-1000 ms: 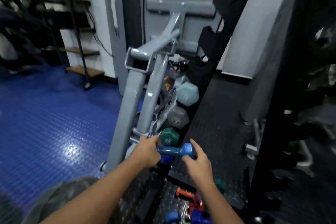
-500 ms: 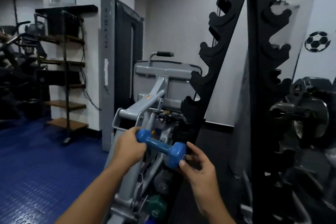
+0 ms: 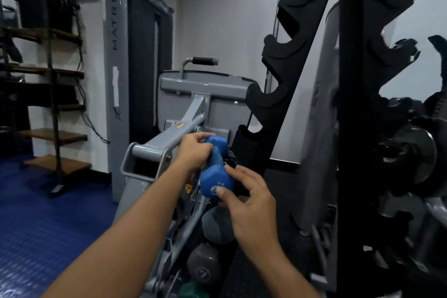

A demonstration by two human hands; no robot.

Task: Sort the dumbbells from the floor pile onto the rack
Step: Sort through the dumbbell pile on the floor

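Two hands, left (image 3: pixel 193 152) and right (image 3: pixel 251 203). One blue dumbbell (image 3: pixel 216 169). Two grey dumbbells, upper (image 3: pixel 219 227) and lower (image 3: pixel 204 266), beside the foot of the rack. One green dumbbell (image 3: pixel 193 290), partly cut off by the bottom edge. One black notched rack (image 3: pixel 285 94). One grey exercise machine (image 3: pixel 150 150). One wooden shelf unit (image 3: pixel 55 138), four shelves visible.
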